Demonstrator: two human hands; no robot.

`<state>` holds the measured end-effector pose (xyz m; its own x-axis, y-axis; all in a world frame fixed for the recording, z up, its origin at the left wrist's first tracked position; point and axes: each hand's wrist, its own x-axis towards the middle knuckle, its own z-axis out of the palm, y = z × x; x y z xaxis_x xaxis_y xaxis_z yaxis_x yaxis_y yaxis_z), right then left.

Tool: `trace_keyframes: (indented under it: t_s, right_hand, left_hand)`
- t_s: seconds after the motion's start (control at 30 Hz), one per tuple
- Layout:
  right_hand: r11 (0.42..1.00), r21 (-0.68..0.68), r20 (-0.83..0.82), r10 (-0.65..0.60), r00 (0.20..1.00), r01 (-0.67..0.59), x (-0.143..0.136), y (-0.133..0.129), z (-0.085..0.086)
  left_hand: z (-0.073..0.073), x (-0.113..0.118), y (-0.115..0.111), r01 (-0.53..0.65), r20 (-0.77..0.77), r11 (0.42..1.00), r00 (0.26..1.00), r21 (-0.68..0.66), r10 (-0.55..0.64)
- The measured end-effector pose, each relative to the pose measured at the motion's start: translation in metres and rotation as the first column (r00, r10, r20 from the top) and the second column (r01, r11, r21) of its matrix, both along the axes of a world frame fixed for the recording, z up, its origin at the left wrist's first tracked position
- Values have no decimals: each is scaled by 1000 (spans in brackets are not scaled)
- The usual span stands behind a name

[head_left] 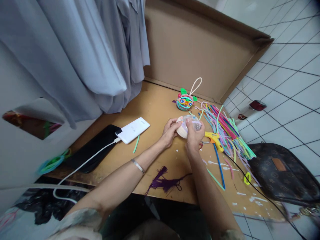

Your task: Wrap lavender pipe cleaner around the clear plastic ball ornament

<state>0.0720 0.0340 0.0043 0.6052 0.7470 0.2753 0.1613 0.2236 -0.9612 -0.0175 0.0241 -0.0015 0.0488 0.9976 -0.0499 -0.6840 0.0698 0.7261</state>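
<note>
Both hands hold a round, pale, partly clear ball-like piece [183,127] above the table. My left hand [171,130] grips its left side, thumb on top. My right hand [194,134] wraps round its right side, thumb pressed on the upper face. Just beyond sits a colourful ornament [185,102] with eyes, green ears and a white loop. A yellow glue gun [214,140] lies right of my right hand, among many coloured pipe cleaners [230,130]. Nearer my body lies a purple tassel [165,181].
To the left, a white power bank [133,130] with a cable rests partly on a black flat object [96,150]. A brown patterned bag [282,173] stands at the right edge. Cardboard [200,46] walls the back, and grey cloth [100,50] hangs at the left.
</note>
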Motion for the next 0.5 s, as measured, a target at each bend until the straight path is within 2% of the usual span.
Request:
trace_keyframes:
  t_s: [0.27,0.5]
  right_hand:
    - [997,22,-99,73,992,-71,-1,-3,4]
    - [976,55,-170,217,961,-211,0,-3,1]
  left_hand:
    - [-6,-3,7,12,-42,999,999,32,-11]
    - [-12,-6,14,-41,-87,997,995,65,47]
